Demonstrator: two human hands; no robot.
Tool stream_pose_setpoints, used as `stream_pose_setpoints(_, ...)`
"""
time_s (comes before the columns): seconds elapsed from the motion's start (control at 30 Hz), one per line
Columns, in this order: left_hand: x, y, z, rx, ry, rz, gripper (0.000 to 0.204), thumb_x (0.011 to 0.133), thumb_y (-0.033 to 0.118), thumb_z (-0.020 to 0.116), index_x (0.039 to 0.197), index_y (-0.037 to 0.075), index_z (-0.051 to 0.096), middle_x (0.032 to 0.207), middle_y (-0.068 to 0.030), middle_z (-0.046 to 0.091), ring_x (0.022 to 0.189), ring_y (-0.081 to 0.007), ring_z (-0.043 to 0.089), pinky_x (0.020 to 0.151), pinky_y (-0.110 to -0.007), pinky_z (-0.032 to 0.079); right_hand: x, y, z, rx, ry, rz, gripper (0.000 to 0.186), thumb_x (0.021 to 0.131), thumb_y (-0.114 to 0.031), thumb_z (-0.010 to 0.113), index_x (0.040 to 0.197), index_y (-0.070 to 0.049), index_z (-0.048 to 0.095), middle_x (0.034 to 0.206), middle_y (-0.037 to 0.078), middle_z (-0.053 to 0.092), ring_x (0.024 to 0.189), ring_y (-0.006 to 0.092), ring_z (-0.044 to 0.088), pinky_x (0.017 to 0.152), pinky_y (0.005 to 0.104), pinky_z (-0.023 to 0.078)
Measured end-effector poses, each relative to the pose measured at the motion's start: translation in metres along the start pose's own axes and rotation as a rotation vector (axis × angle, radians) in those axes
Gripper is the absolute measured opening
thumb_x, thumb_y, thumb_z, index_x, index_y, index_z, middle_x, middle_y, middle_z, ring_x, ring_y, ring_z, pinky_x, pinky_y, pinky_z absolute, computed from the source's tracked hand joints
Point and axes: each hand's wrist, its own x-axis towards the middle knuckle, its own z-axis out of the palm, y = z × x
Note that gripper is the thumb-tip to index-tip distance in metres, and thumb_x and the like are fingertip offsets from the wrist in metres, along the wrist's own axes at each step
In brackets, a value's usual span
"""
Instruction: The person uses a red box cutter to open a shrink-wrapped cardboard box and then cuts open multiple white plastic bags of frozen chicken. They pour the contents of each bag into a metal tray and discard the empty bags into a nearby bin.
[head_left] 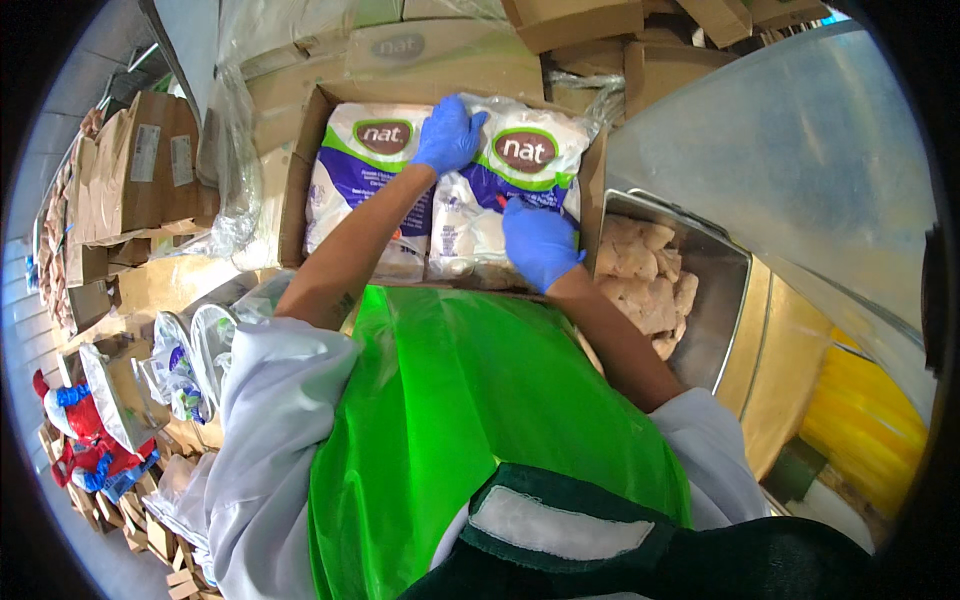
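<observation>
Two plump white, purple and green printed bags (350, 185) lie side by side in an open cardboard box (293, 205) before me. My left hand (447, 137), in a blue glove, rests with fingers extended at the top of the bags, over the seam between them. Lower down, my gloved right hand (540, 245) is curled over the right bag (470, 225). A small red tip (502, 203) shows at its fingers; the rest of that object is hidden by the hand.
Right of the box sits a metal tub (722, 290) with pale raw meat pieces (645, 285). A large grey metal panel (770, 150) rises beyond it. Cardboard boxes (150, 165) are stacked at the left. At lower left, a person in red (95, 440) stands near more cartons.
</observation>
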Motion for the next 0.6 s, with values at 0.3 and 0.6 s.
stream_pose_setpoints(0.3,0.003,-0.003,-0.008,0.072,-0.108,0.024,0.055,0.089,0.047,0.05,0.1,-0.007,0.053,0.1,-0.0285,0.058,0.096,-0.0432,0.058,0.08,-0.056,0.045,-0.028,0.026,-0.03,-0.074,-0.232,-0.079,0.021,0.087,-0.016,0.049,0.102,-0.003,0.052,0.08,0.024,0.063,0.072,0.0414,0.063,0.062,0.0538,0.047)
stream_pose_setpoints(0.6,-0.003,0.006,-0.022,0.159,-0.077,-0.149,0.067,0.085,0.05,0.057,0.115,-0.009,0.048,0.111,-0.0278,0.055,0.105,-0.0419,0.055,0.089,-0.054,0.041,-0.168,0.041,-0.037,-0.141,-0.262,0.4,0.023,0.095,-0.024,0.047,0.1,-0.003,0.054,0.077,0.025,0.061,0.076,0.0442,0.06,0.064,0.0506,0.046)
